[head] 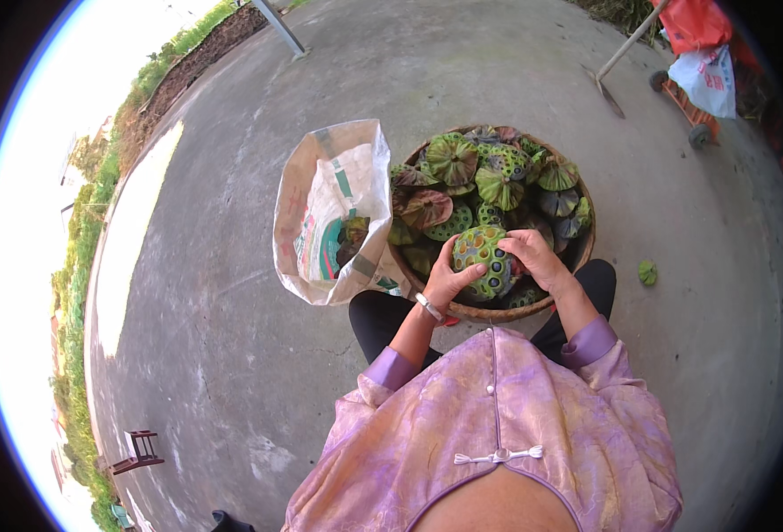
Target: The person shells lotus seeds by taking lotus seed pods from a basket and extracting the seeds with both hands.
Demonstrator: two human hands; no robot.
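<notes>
A green lotus seed pod, with dark seeds in some of its holes, is held over the near side of a round woven basket. My left hand grips its left edge, thumb lying across the pod's face. On the upper right, my right hand has its thumb and fingertips against the pod's rim. Several more lotus pods fill the basket, some with their ribbed green or reddish backs up. Left of the basket stands an open woven plastic sack, with a few brownish pods or husks inside.
One small green pod lies on the concrete floor to the right. Farther off are a long-handled hoe, an orange cart with bags on it, and a metal post. A small wooden chair is at lower left.
</notes>
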